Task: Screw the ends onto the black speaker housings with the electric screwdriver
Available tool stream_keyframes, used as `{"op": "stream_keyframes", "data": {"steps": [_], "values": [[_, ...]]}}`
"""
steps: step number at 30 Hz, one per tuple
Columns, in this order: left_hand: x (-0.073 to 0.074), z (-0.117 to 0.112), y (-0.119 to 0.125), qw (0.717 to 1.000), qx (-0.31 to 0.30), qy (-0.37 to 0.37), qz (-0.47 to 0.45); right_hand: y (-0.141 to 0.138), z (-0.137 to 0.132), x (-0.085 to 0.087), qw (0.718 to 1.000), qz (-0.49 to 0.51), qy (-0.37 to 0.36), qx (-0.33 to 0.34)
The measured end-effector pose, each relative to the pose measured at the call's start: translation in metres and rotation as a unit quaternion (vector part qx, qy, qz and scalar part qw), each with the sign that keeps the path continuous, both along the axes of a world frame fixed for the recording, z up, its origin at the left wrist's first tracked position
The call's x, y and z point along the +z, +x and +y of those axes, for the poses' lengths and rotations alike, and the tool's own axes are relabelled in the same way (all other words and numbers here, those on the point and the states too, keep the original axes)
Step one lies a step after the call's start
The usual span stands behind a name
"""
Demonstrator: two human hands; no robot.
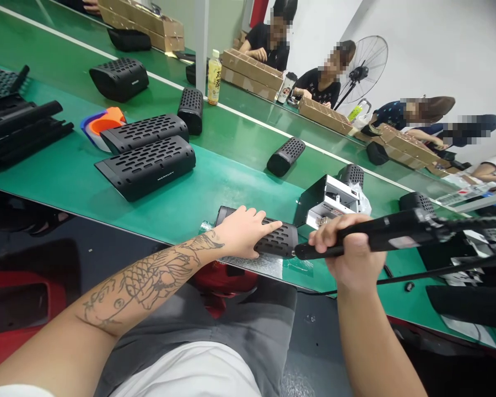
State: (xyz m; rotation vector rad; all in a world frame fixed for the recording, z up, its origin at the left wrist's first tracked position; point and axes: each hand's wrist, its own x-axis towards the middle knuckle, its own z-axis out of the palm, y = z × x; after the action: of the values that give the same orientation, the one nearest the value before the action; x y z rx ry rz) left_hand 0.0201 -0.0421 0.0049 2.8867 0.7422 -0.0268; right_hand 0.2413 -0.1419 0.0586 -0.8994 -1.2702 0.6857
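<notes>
My left hand [242, 231] lies across a black speaker housing [279, 240] with slotted holes, gripping it at the table's near edge. Its fingers reach over the top and the thumb is on the near side. In my right hand [355, 251] is a black electric screwdriver [384, 231], held level with fingers wrapped round its body. The screwdriver's tip meets the right end of the housing; whether a screw sits there is too small to tell. Just beyond my right hand stands a black and silver metal box [328, 201], a screw feeder by its look.
More slotted speakers [149, 165] stand to the left, beside an orange and blue piece [105, 125]. Black panels [20, 129] are piled at far left. A yellow bottle [214, 77] stands by a post [201, 44]. Several people work behind cardboard boxes [252, 74]. A cable [446, 264] trails at right.
</notes>
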Motion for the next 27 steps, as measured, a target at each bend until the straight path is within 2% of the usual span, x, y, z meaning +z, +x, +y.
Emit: {"op": "stream_keyframes", "data": {"steps": [2, 5, 7, 10, 13, 16, 18, 20, 22, 25, 27], "values": [[0.0, -0.006, 0.001, 1.0, 0.004, 0.004, 0.004, 0.019, 0.009, 0.009, 0.994, -0.002, 0.037, -0.103], [0.003, -0.011, 0.003, 1.0, 0.019, -0.007, -0.002, 0.056, 0.03, 0.012, 0.954, -0.031, 0.09, -0.283], [0.008, -0.007, 0.001, 0.999, 0.034, -0.04, -0.012, 0.078, 0.043, 0.005, 0.94, -0.048, 0.09, -0.324], [0.016, 0.009, -0.007, 0.992, 0.085, -0.09, -0.023, 0.095, 0.052, -0.012, 0.95, -0.044, 0.076, -0.301], [0.018, 0.027, -0.016, 0.983, 0.142, -0.113, -0.018, 0.092, 0.048, -0.02, 0.952, -0.035, 0.072, -0.296], [0.016, 0.035, -0.021, 0.976, 0.157, -0.149, -0.014, 0.076, 0.034, -0.011, 0.953, -0.019, 0.058, -0.297], [0.014, 0.035, -0.02, 0.975, 0.153, -0.162, -0.015, 0.058, 0.023, 0.001, 0.96, -0.006, 0.065, -0.271], [0.014, 0.033, -0.019, 0.975, 0.152, -0.161, -0.016, 0.035, 0.011, 0.012, 0.974, 0.013, 0.086, -0.208], [0.014, 0.033, -0.018, 0.976, 0.151, -0.158, -0.019, 0.007, 0.002, 0.02, 0.989, 0.03, 0.089, -0.116], [0.014, 0.033, -0.018, 0.977, 0.146, -0.153, -0.025, -0.033, -0.002, 0.021, 0.996, 0.043, 0.074, 0.003], [0.013, 0.033, -0.018, 0.977, 0.147, -0.149, -0.031, -0.053, 0.002, 0.017, 0.996, 0.043, 0.073, 0.031]]}}
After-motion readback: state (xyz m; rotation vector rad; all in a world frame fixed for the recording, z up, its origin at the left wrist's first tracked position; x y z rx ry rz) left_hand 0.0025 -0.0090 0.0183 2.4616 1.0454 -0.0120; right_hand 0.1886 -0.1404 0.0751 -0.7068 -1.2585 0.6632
